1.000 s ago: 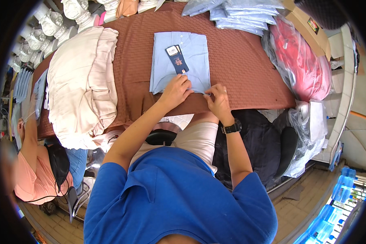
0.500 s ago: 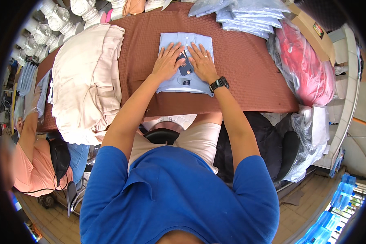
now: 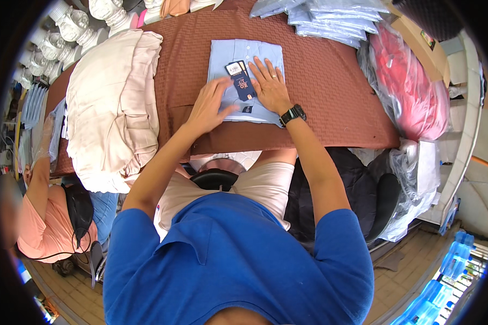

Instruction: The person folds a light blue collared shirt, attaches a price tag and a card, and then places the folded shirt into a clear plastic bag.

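Observation:
A light blue folded shirt point(image 3: 228, 54) lies flat on the brown tablecloth point(image 3: 331, 108) in front of me, its buttons facing up. Dark blue hang tags point(image 3: 244, 88) rest on its middle, and a small dark label point(image 3: 247, 109) shows lower down. My right hand point(image 3: 271, 86) lies flat on the shirt's right half with its fingers spread. At the shirt's left edge is my left hand point(image 3: 209, 105), fingers extended and thumb apart, slightly blurred, holding nothing. Whether it still touches the cloth I cannot tell.
Left of the shirt sits a tall pile of cream garments point(image 3: 114, 103). Bagged blue shirts point(image 3: 331, 19) are stacked at the far right, beside red bagged garments point(image 3: 409, 86) and a cardboard box point(image 3: 423, 49). White mannequin heads point(image 3: 70, 24) stand at far left. Another person point(image 3: 54, 216) sits at left.
My left hand has slid off the shirt's middle toward its lower left, uncovering more of the hang tags. My right hand has stayed almost in place.

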Tool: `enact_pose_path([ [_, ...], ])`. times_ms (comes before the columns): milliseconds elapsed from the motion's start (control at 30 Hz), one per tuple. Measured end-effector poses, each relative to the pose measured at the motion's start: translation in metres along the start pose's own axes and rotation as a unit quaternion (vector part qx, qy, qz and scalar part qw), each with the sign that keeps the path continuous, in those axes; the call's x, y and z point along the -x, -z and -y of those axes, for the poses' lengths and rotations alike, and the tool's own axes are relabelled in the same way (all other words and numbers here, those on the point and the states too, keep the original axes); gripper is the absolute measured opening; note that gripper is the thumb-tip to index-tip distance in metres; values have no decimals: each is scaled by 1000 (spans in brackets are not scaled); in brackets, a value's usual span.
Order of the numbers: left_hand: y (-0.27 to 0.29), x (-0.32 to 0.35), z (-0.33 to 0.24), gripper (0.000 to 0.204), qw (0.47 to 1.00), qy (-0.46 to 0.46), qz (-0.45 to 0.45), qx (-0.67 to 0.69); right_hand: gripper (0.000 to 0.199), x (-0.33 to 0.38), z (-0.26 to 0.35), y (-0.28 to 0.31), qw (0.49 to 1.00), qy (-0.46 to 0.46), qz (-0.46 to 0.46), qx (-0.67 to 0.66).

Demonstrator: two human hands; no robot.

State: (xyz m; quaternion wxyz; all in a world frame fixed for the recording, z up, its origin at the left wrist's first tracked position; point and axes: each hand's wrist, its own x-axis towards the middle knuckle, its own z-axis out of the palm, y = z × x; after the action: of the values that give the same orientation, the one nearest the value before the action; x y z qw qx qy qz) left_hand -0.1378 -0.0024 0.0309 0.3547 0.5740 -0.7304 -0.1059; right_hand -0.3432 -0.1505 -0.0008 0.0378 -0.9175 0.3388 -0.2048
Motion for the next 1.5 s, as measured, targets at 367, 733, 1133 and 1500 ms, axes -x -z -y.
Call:
enact_pose_path([
  [367, 13, -12, -2, 24, 997, 52, -61, -8, 51, -36, 4, 26, 979, -85, -44, -179],
  [733, -55, -14, -2, 38, 981, 59, -186, -11, 38, -51, 49, 13, 947, -208, -32, -244],
  [1133, -37, -13, -20, 56, 984, -2, -51, -173, 32, -46, 15, -7, 960, -172, -212, -61],
  [1500, -33, -21, -1, 53, 997, 38, -58, 34, 59, -104, -56, 78, 923, -332, -195, -18],
])
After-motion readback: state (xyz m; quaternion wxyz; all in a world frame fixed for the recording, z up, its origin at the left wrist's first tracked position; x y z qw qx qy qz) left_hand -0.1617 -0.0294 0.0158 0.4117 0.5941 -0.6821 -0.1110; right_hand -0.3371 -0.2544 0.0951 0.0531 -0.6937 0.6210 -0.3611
